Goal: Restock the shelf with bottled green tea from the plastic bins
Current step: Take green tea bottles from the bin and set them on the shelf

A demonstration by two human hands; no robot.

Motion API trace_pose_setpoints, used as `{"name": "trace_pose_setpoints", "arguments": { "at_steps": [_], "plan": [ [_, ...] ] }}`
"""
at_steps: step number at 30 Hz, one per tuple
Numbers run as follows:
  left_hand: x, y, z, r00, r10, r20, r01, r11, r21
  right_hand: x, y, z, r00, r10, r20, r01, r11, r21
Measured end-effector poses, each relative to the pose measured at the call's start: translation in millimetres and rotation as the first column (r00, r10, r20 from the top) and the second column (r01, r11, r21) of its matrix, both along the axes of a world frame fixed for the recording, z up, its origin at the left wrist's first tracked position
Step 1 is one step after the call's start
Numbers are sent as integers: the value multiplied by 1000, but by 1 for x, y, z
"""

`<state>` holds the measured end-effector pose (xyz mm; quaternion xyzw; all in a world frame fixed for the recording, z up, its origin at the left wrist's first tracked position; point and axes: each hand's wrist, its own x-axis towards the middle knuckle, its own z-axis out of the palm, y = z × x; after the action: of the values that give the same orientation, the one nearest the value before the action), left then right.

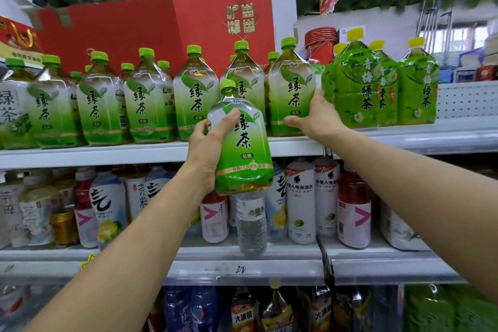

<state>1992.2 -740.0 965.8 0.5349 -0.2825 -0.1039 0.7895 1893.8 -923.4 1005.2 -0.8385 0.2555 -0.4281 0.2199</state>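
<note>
My left hand [208, 148] grips a large green tea bottle [242, 148] with a green cap, held upright in front of the top shelf's edge [107, 155]. My right hand [316, 114] holds the rightmost green tea bottle [292, 89] standing on that shelf, thumb across its lower front and fingers along its right side. A row of several matching green tea bottles [145, 100] fills the shelf to the left. The plastic bins are out of view.
Darker green plum tea bottles with yellow caps [377, 83] stand right of my right hand. Red cartons [161, 27] sit behind the row. The lower shelves [242, 253] hold mixed drinks, including a clear water bottle [250, 224].
</note>
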Motion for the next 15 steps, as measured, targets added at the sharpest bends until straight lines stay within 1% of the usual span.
{"name": "trace_pose_setpoints", "arguments": {
  "at_steps": [3,7,11,15],
  "plan": [
    [2,-4,2,1000,-2,5,2,1000,14,4,1,3,998,-48,-36,47,998,-42],
    [4,-10,13,997,30,68,-31,999,8,7,-3,8,998,-23,-64,22,1000,-5],
    [7,-13,17,999,-5,44,6,999,-39,12,-9,11,996,-3,-84,5,1000,24],
    [15,-16,15,998,0,64,2,1000,-22,18,-15,13,996,24,-92,-19,998,54]
  ]
}}
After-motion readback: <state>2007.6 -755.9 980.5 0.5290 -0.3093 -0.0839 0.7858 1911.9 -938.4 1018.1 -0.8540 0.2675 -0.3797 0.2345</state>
